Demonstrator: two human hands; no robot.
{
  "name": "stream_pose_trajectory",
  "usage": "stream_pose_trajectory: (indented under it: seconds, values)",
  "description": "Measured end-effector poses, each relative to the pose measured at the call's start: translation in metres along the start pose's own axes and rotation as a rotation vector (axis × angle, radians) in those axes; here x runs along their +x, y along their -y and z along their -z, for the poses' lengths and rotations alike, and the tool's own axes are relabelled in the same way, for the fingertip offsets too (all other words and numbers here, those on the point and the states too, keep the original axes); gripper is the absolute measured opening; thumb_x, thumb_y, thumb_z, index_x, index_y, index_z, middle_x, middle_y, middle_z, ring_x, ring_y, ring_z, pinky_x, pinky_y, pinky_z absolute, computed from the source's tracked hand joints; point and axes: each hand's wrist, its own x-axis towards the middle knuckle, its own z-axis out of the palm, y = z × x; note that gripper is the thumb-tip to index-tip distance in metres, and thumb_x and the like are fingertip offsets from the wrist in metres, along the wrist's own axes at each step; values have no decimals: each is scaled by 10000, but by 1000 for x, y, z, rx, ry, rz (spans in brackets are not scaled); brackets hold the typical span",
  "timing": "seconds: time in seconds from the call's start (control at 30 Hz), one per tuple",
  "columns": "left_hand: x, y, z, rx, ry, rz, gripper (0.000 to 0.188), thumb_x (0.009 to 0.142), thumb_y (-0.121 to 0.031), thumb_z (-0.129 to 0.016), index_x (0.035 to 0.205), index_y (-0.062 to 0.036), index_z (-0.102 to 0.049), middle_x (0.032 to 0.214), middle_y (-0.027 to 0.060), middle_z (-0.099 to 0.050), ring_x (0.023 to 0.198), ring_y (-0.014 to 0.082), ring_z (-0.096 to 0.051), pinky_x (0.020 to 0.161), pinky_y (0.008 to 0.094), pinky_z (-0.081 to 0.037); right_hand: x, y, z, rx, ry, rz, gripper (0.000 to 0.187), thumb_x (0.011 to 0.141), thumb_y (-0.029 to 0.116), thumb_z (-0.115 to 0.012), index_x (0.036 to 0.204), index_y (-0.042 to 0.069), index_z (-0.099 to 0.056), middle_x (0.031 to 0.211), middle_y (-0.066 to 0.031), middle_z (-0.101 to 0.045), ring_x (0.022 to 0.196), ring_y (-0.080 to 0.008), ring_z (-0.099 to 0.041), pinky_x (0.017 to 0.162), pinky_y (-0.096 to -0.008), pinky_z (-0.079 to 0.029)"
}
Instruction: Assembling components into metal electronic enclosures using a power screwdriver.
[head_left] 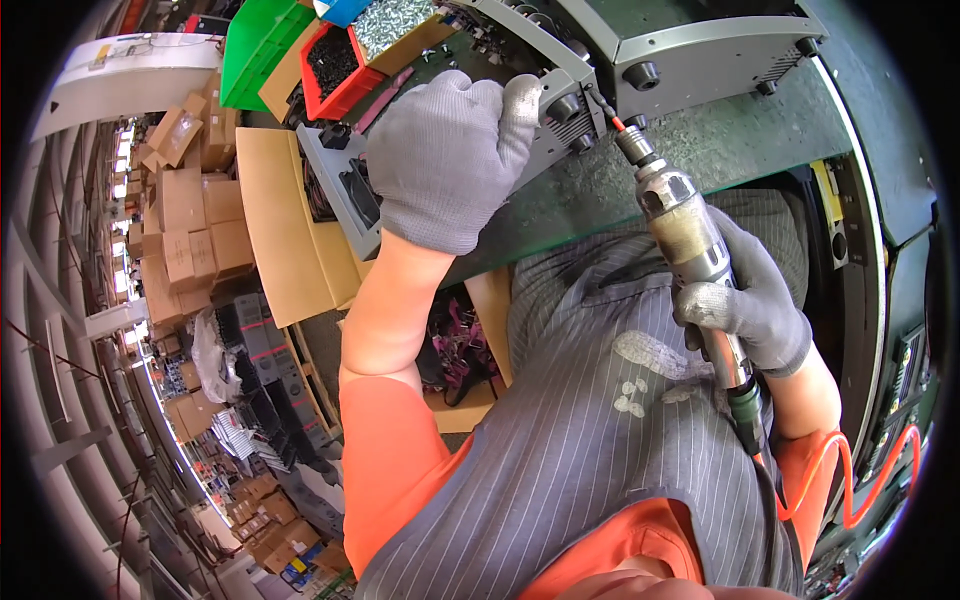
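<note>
My right hand (750,300), in a grey knitted glove, is wrapped around a metal air screwdriver (685,225) with a green hose fitting. Its bit points up and left, at the gap between two grey metal casings; whether the tip touches anything is hard to see. My left hand (450,160), also gloved, is closed at the corner of the left grey metal casing (545,150), thumb against it and fingers hidden behind the hand. Black round feet stick out of this casing. To its right lies a second grey metal casing (715,60), with similar feet.
On the green work surface (560,190) stand a red bin (372,90) of dark screws, a box of silvery screws (395,25) and a green bin (250,50). An open carton (285,220) sits left. An orange coiled hose (850,500) hangs right. Stacked boxes (190,240) fill the far left.
</note>
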Motion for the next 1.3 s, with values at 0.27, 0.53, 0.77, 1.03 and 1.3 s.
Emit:
stream_pose_trajectory:
  seconds: [0.27, 0.53, 0.77, 1.03, 1.3]
  values:
    - [-14, -10, 2, -251, -270, -139, 277, 952, -280, -570, 745, -113, -648, 593, 33, -481, 517, 222, -526, 466, 378, -422, -1, -7, 12, -155, 29, 54, 794, 703, 316, -859, 1333, -14, -505, 978, -26, -593, 863, -112, -559, 794, -272, -479]
    - [-87, -54, -64, -2476, 556, 1259, 313, 997, -128, -445, 1271, 6, -520, 957, 52, -582, 700, 87, -493, 542, 198, -415, -16, -41, 48, -320, 96, 12, 974, 600, 425, -898, 1365, -18, -487, 1128, -92, -616, 1021, -189, -589, 926, -335, -457]
    - [-91, -56, -91, -2663, 468, 1016, 357, 1040, -253, -489, 1267, 19, -537, 821, 45, -589, 593, 67, -436, 485, 176, -371, -9, -64, 53, -425, 164, 85, 993, 587, 490, -871, 1344, -30, -493, 1158, -166, -599, 1063, -285, -597, 959, -383, -444]
    - [-84, -58, -75, -1877, 345, 837, 381, 1020, -364, -516, 1050, 5, -607, 685, 7, -494, 541, 58, -392, 480, 197, -317, -5, -59, 49, -360, 163, 29, 1015, 570, 524, -866, 1343, -21, -499, 1153, -159, -597, 1059, -292, -598, 955, -391, -446]
    - [-78, -48, -79, -2169, 336, 643, 404, 1006, -373, -492, 800, -39, -589, 640, 26, -471, 592, 109, -387, 549, 240, -339, -5, -53, 53, -374, 251, 47, 994, 578, 491, -870, 1349, -15, -499, 1160, -162, -613, 1065, -283, -609, 962, -383, -452]
